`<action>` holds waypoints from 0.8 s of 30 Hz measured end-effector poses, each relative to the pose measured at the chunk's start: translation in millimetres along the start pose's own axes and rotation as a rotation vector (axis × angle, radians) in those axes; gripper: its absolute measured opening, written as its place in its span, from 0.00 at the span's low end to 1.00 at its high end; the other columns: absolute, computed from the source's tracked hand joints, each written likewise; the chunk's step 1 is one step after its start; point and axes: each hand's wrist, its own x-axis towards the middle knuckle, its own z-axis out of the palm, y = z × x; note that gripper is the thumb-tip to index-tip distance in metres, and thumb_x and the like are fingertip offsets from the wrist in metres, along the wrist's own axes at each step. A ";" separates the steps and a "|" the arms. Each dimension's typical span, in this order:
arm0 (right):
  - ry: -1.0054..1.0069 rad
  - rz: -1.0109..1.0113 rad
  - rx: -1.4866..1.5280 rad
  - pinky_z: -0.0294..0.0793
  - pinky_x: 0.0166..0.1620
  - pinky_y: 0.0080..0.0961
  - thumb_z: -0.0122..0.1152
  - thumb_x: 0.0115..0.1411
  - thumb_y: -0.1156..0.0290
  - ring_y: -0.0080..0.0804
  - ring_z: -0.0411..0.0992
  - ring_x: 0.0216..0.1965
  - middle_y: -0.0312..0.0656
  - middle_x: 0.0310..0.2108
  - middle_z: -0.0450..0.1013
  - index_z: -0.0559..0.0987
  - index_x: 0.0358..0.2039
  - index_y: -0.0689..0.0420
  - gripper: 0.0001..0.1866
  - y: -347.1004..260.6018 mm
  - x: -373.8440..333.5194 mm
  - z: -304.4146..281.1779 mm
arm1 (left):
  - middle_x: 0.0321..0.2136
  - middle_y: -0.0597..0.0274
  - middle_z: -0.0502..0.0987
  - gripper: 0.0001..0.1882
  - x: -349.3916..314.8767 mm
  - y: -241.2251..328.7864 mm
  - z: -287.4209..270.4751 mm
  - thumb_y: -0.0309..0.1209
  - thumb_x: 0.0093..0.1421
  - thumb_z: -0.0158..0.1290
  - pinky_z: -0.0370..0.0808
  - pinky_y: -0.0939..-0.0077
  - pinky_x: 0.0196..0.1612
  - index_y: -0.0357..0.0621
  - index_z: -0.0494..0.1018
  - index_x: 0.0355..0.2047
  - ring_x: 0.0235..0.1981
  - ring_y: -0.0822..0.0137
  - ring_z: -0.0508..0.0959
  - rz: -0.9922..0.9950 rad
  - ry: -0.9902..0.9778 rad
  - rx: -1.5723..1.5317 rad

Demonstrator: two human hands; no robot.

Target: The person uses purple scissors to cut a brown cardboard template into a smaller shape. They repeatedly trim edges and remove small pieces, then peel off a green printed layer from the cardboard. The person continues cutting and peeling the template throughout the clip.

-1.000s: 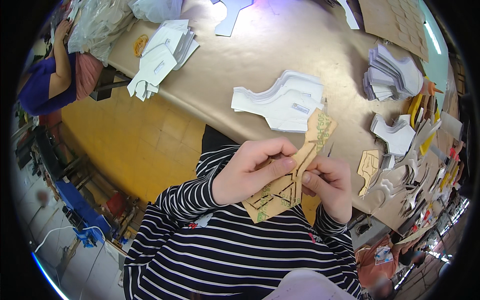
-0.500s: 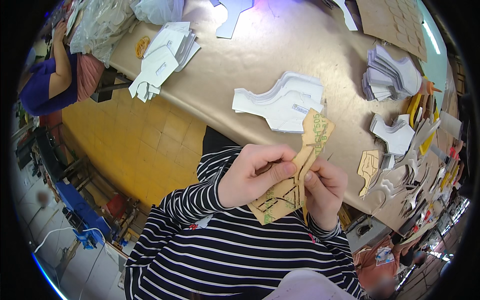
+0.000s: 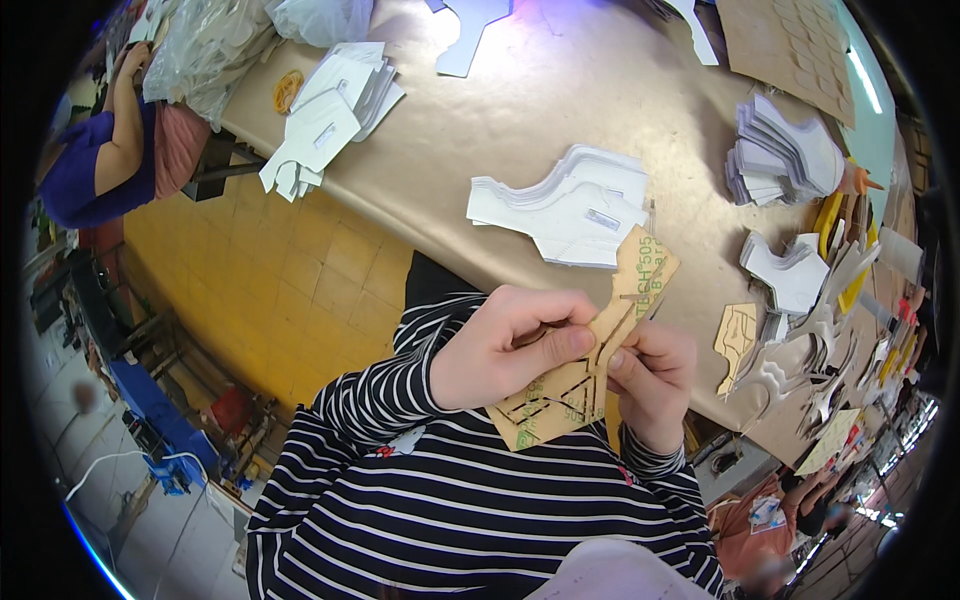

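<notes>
Between my two hands, in front of my striped top, is a tan board template (image 3: 580, 385) with green print and dark slots cut through it. My left hand (image 3: 515, 350) pinches its left edge between thumb and fingers. My right hand (image 3: 655, 380) grips the other edge, thumb on the face, fingers curled behind. The template slants, its narrow end pointing up and right toward a stack of white curved cut pieces (image 3: 555, 205) on the table. A thin pointed tool shows partly near its upper right edge; whether my right hand holds it I cannot tell.
The table (image 3: 450, 130) has a brown covering. White piece stacks (image 3: 325, 120) lie at the left edge, others (image 3: 780, 150) at the right. A small tan template (image 3: 737, 340) lies near loose cut shapes and tools at right. Rubber bands (image 3: 287, 90) sit far left. Another person (image 3: 95, 170) works beyond.
The template has tilted slightly, its narrow end shifting a little right and down. Both hands keep their grip. At the lower right, a pale sheet has appeared near the other person's arm.
</notes>
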 end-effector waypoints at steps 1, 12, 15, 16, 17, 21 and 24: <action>0.034 0.012 0.016 0.62 0.26 0.12 0.54 0.63 0.80 0.14 0.64 0.23 0.35 0.24 0.72 0.77 0.36 0.69 0.06 3.6 -1.2 2.8 | 0.22 0.68 0.71 0.09 -0.4 -1.0 1.0 0.30 0.67 0.49 0.65 0.85 0.29 0.35 0.73 0.37 0.25 0.81 0.65 0.007 0.024 -0.025; 0.230 0.008 0.171 0.56 0.22 0.14 0.53 0.64 0.77 0.14 0.59 0.18 0.32 0.19 0.67 0.77 0.38 0.67 0.07 16.6 -0.4 24.8 | 0.23 0.68 0.72 0.10 -1.7 -1.6 2.0 0.31 0.67 0.48 0.66 0.86 0.28 0.36 0.73 0.36 0.24 0.83 0.67 0.031 0.108 0.023; 0.015 -0.093 -0.344 0.62 0.22 0.18 0.58 0.60 0.77 0.19 0.64 0.17 0.37 0.18 0.69 0.79 0.35 0.64 0.05 -3.4 7.5 4.1 | 0.23 0.69 0.72 0.10 -1.5 4.7 -2.6 0.32 0.68 0.48 0.66 0.86 0.29 0.36 0.72 0.35 0.25 0.83 0.67 -0.100 0.039 -0.026; -0.044 -0.061 -0.455 0.63 0.23 0.19 0.59 0.59 0.77 0.22 0.66 0.17 0.39 0.18 0.70 0.79 0.35 0.63 0.05 -10.7 9.3 -2.7 | 0.23 0.69 0.72 0.11 -1.8 6.9 -5.3 0.32 0.68 0.47 0.66 0.86 0.29 0.36 0.72 0.35 0.25 0.83 0.67 -0.124 0.000 -0.056; -0.087 -0.060 -0.563 0.65 0.23 0.21 0.60 0.58 0.77 0.26 0.68 0.17 0.40 0.18 0.70 0.80 0.34 0.62 0.05 -18.1 10.4 -8.4 | 0.22 0.69 0.71 0.11 -1.5 7.5 -4.7 0.33 0.68 0.47 0.66 0.84 0.29 0.37 0.72 0.34 0.25 0.82 0.67 -0.172 -0.018 -0.056; -0.320 -0.147 -0.802 0.67 0.24 0.27 0.62 0.57 0.75 0.39 0.70 0.18 0.45 0.20 0.72 0.81 0.34 0.59 0.05 -34.7 16.4 -19.7 | 0.21 0.65 0.70 0.11 -2.9 6.4 -5.0 0.34 0.67 0.48 0.66 0.80 0.28 0.38 0.71 0.34 0.23 0.78 0.66 -0.136 -0.101 0.161; -0.346 -0.142 -0.778 0.69 0.25 0.28 0.62 0.57 0.75 0.39 0.71 0.19 0.45 0.21 0.73 0.81 0.34 0.59 0.05 -34.7 15.8 -18.2 | 0.19 0.63 0.68 0.10 -4.9 1.8 -3.3 0.32 0.67 0.47 0.65 0.78 0.27 0.37 0.70 0.32 0.22 0.74 0.66 -0.070 -0.113 0.188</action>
